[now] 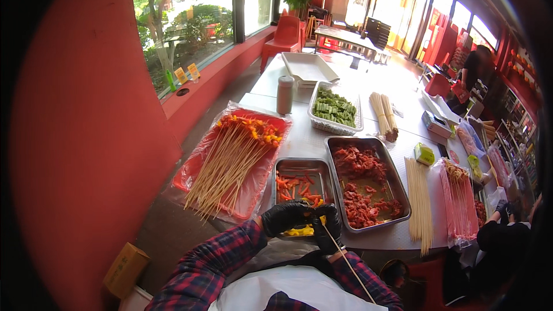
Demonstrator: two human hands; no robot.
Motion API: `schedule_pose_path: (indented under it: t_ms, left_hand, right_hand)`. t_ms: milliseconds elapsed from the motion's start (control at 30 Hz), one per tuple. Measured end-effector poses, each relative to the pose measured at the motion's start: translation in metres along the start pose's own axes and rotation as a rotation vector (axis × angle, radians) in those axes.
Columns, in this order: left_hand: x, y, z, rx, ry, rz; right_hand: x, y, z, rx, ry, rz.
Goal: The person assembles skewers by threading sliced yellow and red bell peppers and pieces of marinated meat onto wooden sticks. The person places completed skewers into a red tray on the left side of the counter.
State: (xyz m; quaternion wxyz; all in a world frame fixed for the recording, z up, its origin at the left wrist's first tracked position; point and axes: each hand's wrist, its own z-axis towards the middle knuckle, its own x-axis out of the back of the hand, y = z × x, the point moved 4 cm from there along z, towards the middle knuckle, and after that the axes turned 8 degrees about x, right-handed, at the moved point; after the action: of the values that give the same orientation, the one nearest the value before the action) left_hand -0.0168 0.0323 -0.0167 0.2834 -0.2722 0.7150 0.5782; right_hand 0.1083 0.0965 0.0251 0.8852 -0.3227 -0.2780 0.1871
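Note:
My right hand (329,230), in a black glove, grips a thin wooden skewer (348,261) whose long bare end slants down past my right forearm. A piece of yellow pepper (323,220) shows at the skewer's upper end. My left hand (286,217), also black-gloved, meets the right one there with bent fingers; whatever its fingertips pinch is hidden. Both hands are over the near part of a steel tray (319,168) with red pepper strips (298,185) and yellow pepper pieces (299,230). Right of it, a larger steel tray (330,155) holds cut raw meat (360,205).
Filled skewers (231,155) lie on a plastic-wrapped red tray (252,207) at left. Beyond stand a white basket (332,127) of green vegetables, a bottle (285,95) and bundled sticks (382,114). Loose skewers (418,203) lie right, near another person's gloved hands (503,209).

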Motion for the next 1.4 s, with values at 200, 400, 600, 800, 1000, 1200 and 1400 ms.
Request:
schedule_pose_path:
  t_ms: [200, 400, 600, 800, 1000, 1200, 1400]
  left_hand:
    - [-0.003, 0.041, 0.0, -0.12, -0.075, -0.277]
    - [0.06, 0.197, -0.044, -0.311, 0.197, -0.329]
    - [0.072, 0.308, -0.089, -0.749, 0.784, 1.163]
    - [0.174, 0.311, -0.062, -0.466, 1.192, 0.612]
    - [0.229, 0.3, -0.033, -0.157, 1.437, 1.351]
    - [0.158, 0.281, -0.034, -0.459, 1.451, 1.643]
    - [0.061, 0.21, 0.003, -0.581, 0.66, 1.348]
  right_hand:
    - [-0.001, 0.015, -0.003, -0.182, 0.07, 0.389]
    - [-0.008, 0.019, -0.006, -0.288, 0.027, 0.47]
    - [-0.008, 0.018, -0.005, -0.312, 0.04, 0.442]
    - [-0.004, 0.015, -0.002, -0.336, 0.042, 0.406]
    - [-0.005, 0.019, 0.0, -0.342, 0.034, 0.374]
    - [-0.003, 0.029, -0.001, -0.368, 0.104, 0.493]
    - [0.001, 0.043, -0.003, -0.458, 0.255, 0.711]
